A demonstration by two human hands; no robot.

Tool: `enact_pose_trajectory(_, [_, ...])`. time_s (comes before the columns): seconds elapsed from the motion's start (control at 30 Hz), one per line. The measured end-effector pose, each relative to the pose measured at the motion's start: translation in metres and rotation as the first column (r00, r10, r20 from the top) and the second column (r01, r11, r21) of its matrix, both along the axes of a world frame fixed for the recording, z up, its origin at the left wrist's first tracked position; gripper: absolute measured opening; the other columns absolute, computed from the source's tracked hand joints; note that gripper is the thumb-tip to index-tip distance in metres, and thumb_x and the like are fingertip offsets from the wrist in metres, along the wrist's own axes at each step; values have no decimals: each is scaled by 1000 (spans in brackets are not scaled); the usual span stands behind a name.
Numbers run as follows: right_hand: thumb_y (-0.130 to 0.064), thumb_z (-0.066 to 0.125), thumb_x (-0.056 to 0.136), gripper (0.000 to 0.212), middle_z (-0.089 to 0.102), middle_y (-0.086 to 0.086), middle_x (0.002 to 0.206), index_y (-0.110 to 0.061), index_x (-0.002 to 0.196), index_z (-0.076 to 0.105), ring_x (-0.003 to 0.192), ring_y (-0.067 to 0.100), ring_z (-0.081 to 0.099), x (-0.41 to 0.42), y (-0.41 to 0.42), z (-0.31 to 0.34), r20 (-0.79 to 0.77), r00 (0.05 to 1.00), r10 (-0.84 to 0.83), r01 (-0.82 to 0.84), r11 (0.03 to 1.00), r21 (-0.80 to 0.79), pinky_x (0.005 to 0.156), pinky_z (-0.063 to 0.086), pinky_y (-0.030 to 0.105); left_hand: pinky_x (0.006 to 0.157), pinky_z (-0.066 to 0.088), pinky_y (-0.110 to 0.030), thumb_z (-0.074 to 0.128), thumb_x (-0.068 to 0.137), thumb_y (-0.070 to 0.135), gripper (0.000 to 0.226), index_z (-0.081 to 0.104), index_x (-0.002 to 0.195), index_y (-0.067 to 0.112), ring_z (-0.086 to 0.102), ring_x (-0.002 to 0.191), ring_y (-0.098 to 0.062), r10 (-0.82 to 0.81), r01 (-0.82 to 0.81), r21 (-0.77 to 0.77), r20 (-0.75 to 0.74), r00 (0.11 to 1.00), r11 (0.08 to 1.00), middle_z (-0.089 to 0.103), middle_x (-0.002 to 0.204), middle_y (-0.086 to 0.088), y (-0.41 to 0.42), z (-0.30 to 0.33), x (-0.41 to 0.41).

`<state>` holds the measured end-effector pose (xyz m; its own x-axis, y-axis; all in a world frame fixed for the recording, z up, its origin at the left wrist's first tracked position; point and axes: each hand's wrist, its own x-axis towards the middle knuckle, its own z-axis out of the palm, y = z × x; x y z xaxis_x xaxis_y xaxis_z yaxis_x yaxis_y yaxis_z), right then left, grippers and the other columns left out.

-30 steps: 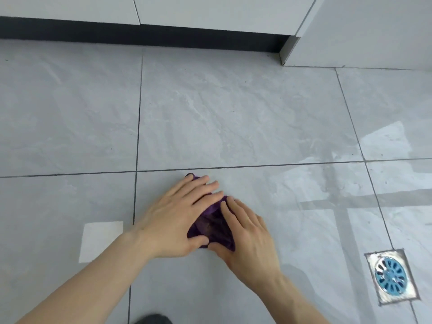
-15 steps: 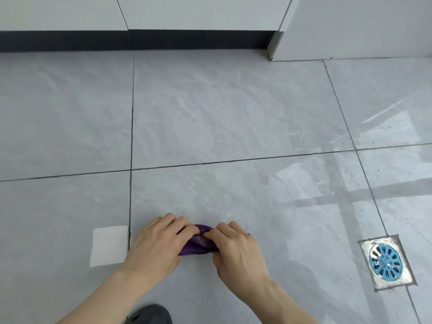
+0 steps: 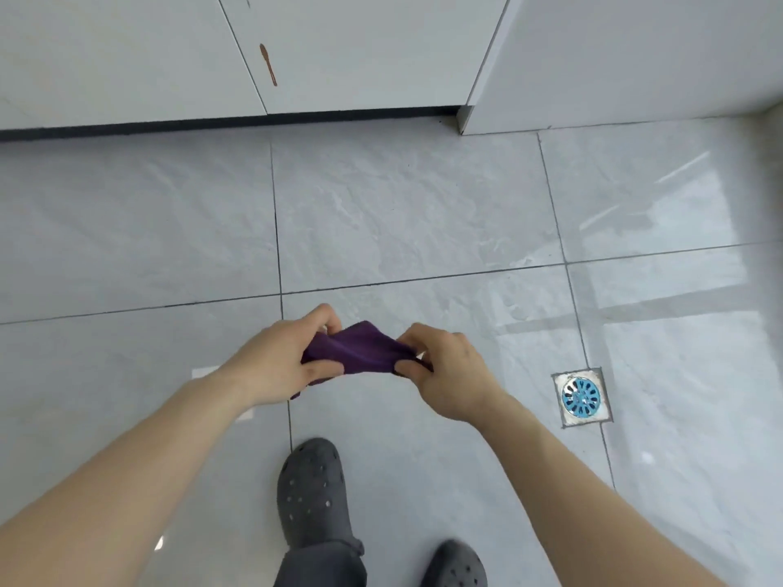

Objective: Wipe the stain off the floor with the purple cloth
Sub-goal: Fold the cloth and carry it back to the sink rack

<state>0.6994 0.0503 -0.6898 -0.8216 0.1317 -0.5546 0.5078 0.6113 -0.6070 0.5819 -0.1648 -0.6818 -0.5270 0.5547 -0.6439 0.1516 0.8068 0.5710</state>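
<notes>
The purple cloth is bunched and stretched between both hands, lifted clear of the grey tiled floor. My left hand pinches its left end and my right hand pinches its right end. No stain shows on the floor tiles around the hands. A brown streak runs down the white cabinet door at the back.
White cabinets with a dark toe-kick line the far edge of the floor. A square metal drain with a blue grate sits in the floor to the right. My dark clogs stand below the hands. A pale tape patch lies under my left wrist.
Both hands gathered the cloth off the floor and raised it. The view rose and pulled back, so the cabinet doors and my feet came into sight.
</notes>
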Motion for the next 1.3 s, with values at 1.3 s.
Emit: enact_pose_trajectory(1.3, [-23,55,100,20,71,-9,109,-30,113,70,106,19,64,-109,19,852,-559,817,144,105,915,389,89,53,38,62,52,-34,67,91,26,25,47,91,41,63,58,-15,406,-199,403,-535,740,893,72,84,8,23,839,-70])
